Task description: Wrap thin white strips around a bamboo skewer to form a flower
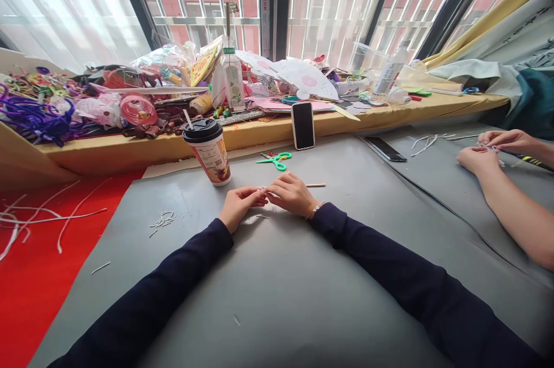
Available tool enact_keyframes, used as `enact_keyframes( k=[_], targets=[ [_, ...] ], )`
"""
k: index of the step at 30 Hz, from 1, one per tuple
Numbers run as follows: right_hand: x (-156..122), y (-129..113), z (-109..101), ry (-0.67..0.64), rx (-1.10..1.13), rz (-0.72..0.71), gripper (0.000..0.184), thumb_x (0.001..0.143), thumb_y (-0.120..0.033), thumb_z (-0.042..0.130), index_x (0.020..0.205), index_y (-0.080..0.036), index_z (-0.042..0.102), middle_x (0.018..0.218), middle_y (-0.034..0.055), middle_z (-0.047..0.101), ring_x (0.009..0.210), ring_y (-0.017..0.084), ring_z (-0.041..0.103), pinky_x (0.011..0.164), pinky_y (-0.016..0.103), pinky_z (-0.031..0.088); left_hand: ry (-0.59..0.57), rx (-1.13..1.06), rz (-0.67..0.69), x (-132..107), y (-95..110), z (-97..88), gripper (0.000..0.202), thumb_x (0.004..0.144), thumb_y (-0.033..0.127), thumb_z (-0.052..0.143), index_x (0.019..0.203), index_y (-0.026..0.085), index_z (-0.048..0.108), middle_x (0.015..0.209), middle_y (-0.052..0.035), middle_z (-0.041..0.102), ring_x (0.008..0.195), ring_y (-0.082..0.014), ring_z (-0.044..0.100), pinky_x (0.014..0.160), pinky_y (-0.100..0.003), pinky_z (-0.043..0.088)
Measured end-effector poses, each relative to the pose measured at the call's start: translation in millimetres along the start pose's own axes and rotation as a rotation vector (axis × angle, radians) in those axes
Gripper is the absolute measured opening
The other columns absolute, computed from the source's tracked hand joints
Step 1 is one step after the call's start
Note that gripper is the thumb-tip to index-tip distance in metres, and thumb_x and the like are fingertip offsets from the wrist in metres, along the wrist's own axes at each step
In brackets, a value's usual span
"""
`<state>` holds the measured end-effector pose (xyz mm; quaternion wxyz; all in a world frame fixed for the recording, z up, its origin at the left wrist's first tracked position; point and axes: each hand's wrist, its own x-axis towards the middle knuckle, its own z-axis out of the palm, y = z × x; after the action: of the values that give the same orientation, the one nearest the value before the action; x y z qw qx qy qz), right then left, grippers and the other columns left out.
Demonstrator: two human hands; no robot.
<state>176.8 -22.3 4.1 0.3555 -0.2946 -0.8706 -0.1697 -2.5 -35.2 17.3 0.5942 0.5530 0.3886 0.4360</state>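
Observation:
My left hand [240, 205] and my right hand [292, 192] meet over the grey mat, their fingertips pinched together. Between them shows a small bit of white cord [262, 188]; its exact shape is mostly hidden by the fingers. A thin wooden stick [315, 185] juts out to the right from behind my right hand; whether that hand holds it or it lies on the mat, I cannot tell. Just beyond the hands are green-handled scissors [279, 161]. A short cord scrap [262, 216] lies below my fingers, and a small pile of white cord scraps [163, 220] is to the left.
A lidded paper cup [210, 154] with a straw stands behind my left hand. A phone [303, 126] leans against the cluttered ledge [337, 121]; another phone [385, 149] lies flat. At right, another person's hands [489, 154] work. White cords [38, 218] lie on red cloth at left.

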Motion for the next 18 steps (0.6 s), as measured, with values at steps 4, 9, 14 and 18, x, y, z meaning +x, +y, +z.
enact_keyframes(
  k=[4,9,14,18],
  targets=[
    [1.4,2.6,-5.0,-0.053,0.011,0.039,0.016,0.085,-0.027,0.045,0.094,-0.021,0.057,0.084,0.0029,0.062,0.082,0.016,0.048,0.078,0.031,0.036,0.061,0.001,0.02,4.2,-2.2,-3.4,0.036,0.063,0.037,0.067,0.085,0.009,0.065,0.077,-0.0092,0.066,0.07,-0.0188,0.063,0.075,-0.035,0.051],
    [-5.1,14.4,-9.7,-0.164,-0.026,0.392,0.026,0.08,-0.036,0.052,0.097,-0.017,0.056,0.095,0.0085,0.057,0.092,0.02,0.046,0.081,0.033,0.036,0.199,-0.061,0.041,13.8,-8.3,-9.9,0.039,0.06,0.035,0.07,0.089,0.009,0.064,0.085,-0.0091,0.065,0.071,-0.0182,0.064,0.077,-0.035,0.051],
    [-11.4,29.6,-9.4,-0.295,-0.034,0.532,0.012,0.082,-0.027,0.049,0.08,-0.017,0.056,0.084,0.0055,0.057,0.079,0.015,0.05,0.072,0.027,0.039,0.2,-0.048,0.068,15.3,-8.2,-10.1,0.041,0.06,0.035,0.07,0.09,0.009,0.062,0.079,-0.0076,0.065,0.07,-0.018,0.064,0.075,-0.035,0.052],
    [-1.5,40.3,-31.9,-0.08,0.251,0.585,0.019,0.085,-0.02,0.039,0.1,-0.019,0.05,0.077,0.0008,0.057,0.063,0.01,0.05,0.061,0.023,0.04,0.163,-0.036,0.093,13.2,-6.6,-8.7,0.037,0.063,0.037,0.067,0.087,0.01,0.06,0.077,-0.006,0.064,0.069,-0.0171,0.063,0.072,-0.034,0.052]
  ],
)
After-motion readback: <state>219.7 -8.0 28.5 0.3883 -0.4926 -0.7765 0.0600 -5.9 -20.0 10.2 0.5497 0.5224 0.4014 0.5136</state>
